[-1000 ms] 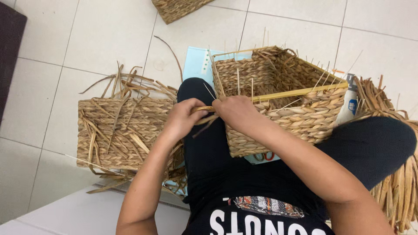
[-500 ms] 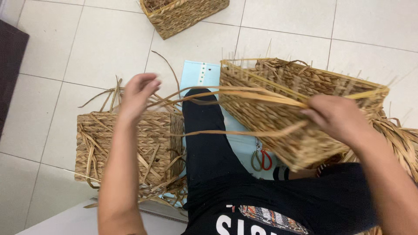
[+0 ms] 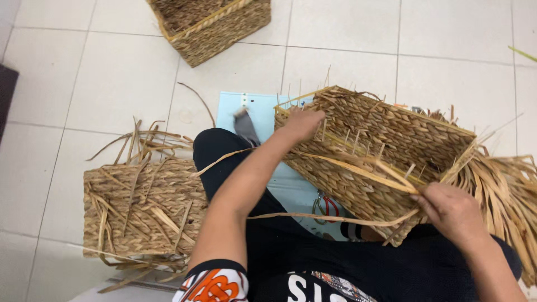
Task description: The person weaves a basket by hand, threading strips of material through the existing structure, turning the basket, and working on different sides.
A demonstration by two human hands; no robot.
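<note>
A half-woven rectangular straw basket (image 3: 386, 140) lies tilted on my lap, thin stakes sticking up from its rim. My left hand (image 3: 302, 124) presses on the basket's near left corner, fingers curled over the rim. At the basket's lower right corner my right hand (image 3: 453, 212) pinches a long flat straw strand (image 3: 313, 216). That strand runs left across my black trousers. A second strand (image 3: 358, 168) lies along the basket's front rim toward my right hand.
An upside-down woven basket (image 3: 142, 210) with loose ends sits on the tiled floor at my left. Another basket (image 3: 215, 25) stands at the top. A bundle of dry straw (image 3: 503, 190) lies at right. Red-handled pliers (image 3: 324, 204) rest on a light blue sheet (image 3: 263, 112).
The basket has turned and tipped on my lap. My left hand came down from the raised strand onto the basket's left corner. My right hand dropped to the lower right corner with the strand.
</note>
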